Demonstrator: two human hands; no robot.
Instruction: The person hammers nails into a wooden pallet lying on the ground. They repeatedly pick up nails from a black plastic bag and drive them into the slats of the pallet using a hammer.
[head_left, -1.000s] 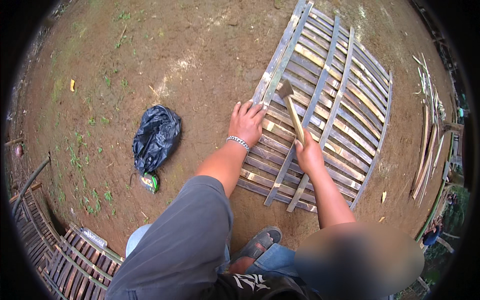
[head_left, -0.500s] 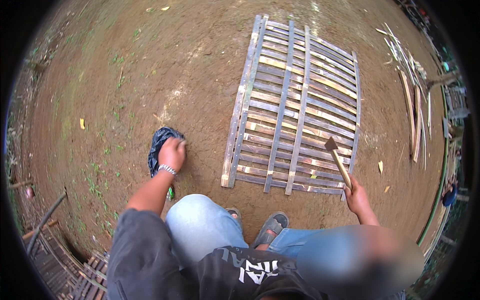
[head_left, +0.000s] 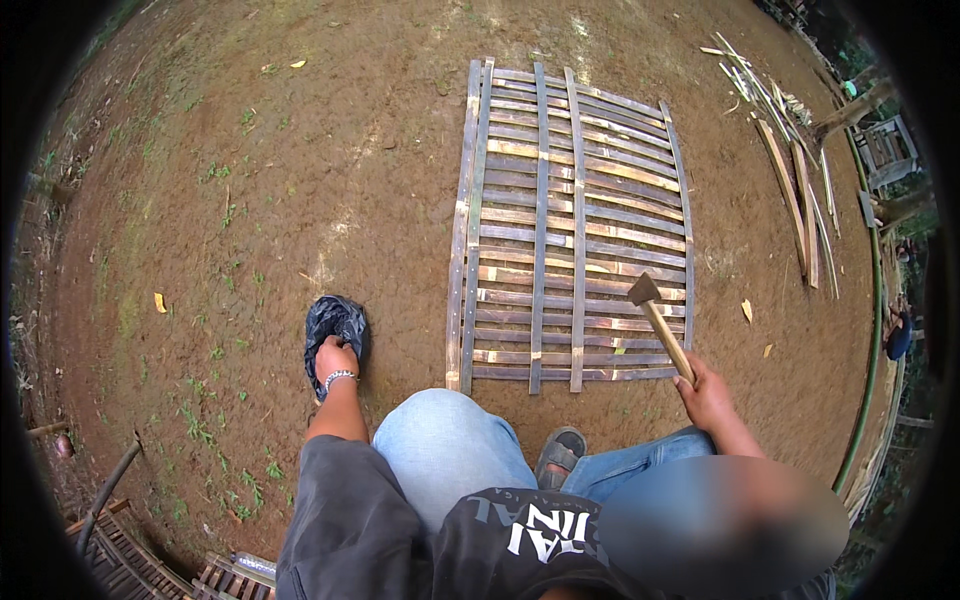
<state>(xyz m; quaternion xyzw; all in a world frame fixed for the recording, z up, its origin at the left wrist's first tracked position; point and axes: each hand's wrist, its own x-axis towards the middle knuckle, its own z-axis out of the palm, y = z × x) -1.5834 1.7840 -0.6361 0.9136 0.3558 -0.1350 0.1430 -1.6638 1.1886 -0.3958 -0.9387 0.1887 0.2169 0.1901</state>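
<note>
Taking the wearer as the centre of the dial and straight ahead as 12, the left hand (head_left: 335, 362) is at about 10:30, down on the black bag (head_left: 341, 315). Its fingers are bunched, with the tips lost in the folds; I cannot tell whether they pinch anything. The right hand (head_left: 710, 396), near 2 o'clock, has its fingers curled round the handle of a tool (head_left: 664, 327), hammer or hatchet, whose flared head points toward 11 over the panel's near right part. Whether it touches the slats is unclear.

The panel (head_left: 558, 245) lies flat on the soil (head_left: 400, 200) at 12 o'clock, its paired left rails toward the bag. Loose strips (head_left: 805, 205) lie beyond it at 1 o'clock.

What has just changed is the left hand's place: it has left the panel for the bag, so the slats lie unsteadied and the work at the rails is paused, I judge, while the tool stays in the grip.

Against a second ago, the left palm no longer presses on the rails, and the tool has swung away from them; half a second ago the left hand was a blur over the bag, and now it looks settled there.
</note>
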